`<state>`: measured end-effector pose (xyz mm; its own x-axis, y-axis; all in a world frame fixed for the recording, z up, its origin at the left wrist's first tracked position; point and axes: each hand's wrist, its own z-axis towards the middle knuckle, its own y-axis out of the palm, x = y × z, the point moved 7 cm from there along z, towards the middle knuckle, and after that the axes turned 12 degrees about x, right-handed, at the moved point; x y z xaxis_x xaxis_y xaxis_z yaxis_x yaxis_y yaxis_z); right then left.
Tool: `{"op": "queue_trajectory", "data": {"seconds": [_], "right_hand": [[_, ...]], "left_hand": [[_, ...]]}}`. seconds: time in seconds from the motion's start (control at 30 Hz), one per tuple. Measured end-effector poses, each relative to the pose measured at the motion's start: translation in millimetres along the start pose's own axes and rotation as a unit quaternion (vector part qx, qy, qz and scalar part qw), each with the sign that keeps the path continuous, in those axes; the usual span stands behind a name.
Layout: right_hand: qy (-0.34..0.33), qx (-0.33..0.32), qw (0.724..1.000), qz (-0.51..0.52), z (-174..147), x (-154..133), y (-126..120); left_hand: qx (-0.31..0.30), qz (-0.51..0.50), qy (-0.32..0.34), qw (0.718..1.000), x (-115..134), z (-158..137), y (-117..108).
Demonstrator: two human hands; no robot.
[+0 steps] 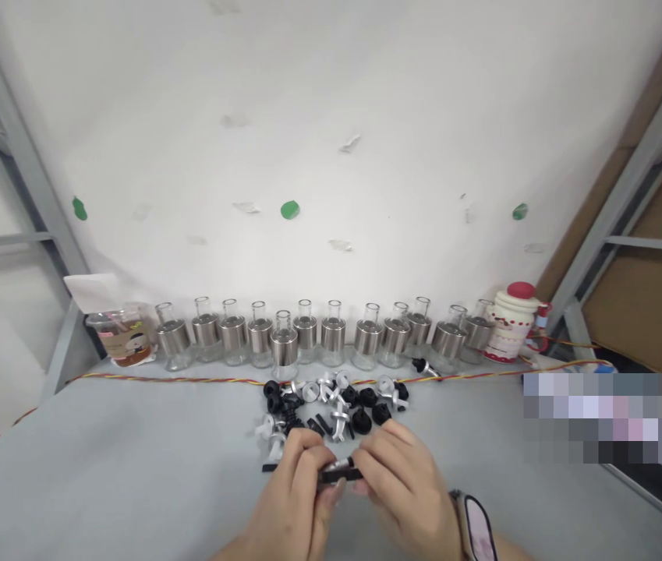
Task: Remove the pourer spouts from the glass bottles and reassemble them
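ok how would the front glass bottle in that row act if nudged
The glass bottle may resist a light push, being much wider below its neck. The shiny metallic band might feel slippery, and the clear glass neck could chip.

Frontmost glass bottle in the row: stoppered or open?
Open: the glass bottle shows a bare rim atop its neck, with no stopper in it.

We've got a slim black-and-silver part [341,474] roughly level, running left-right, ends pinched between left hand [299,487] and right hand [404,483]; can't tell if it's one piece or two. Loose black and silver pieces [361,421] heaped just far of it
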<state>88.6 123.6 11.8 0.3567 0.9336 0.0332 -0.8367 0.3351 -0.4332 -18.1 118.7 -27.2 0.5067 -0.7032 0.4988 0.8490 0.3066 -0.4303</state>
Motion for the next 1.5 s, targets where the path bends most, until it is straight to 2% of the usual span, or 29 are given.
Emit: {"op": "queue_trajectory", "data": {"seconds": [0.13, 0.33, 0.6, 0.8, 1.03, 1.2, 1.4, 1.47, 1.5], "right_hand": [[0.048, 0.008, 0.999, 0.013, -3, 6, -1], [0.127, -0.022, 0.990, 0.054, -8, 14, 7], [0.133, -0.063, 0.986, 0.080, -13, 15, 16], [0.155, -0.067, 0.983, 0.075, -14, 18, 18], [0.169, -0.088, 0.979, 0.071, -15, 24, 25], [0.180, -0.097, 0.976, 0.073, -16, 23, 27], [0.263, -0.123, 0.944, 0.157, -21, 21, 36], [0.311, -0.129, 0.920, 0.201, -23, 25, 39], [0.347, -0.140, 0.896, 0.238, -25, 27, 44]], "left_hand": [[-0.017, -0.001, -0.027, 0.999, -5, 2, 0], [-0.014, -0.010, 0.002, 1.000, -3, -1, 2], [-0.019, -0.013, 0.012, 1.000, -1, 1, 2], [-0.036, -0.020, -0.034, 0.999, 0, 5, 1], [-0.023, -0.065, -0.114, 0.991, -5, 7, 2], [-0.009, -0.079, -0.147, 0.986, -9, 6, 3], [0.033, -0.079, -0.210, 0.974, -23, 1, -1], [0.057, -0.083, -0.254, 0.962, -31, -2, -2], [0.069, -0.091, -0.282, 0.953, -36, -4, -2]]}}
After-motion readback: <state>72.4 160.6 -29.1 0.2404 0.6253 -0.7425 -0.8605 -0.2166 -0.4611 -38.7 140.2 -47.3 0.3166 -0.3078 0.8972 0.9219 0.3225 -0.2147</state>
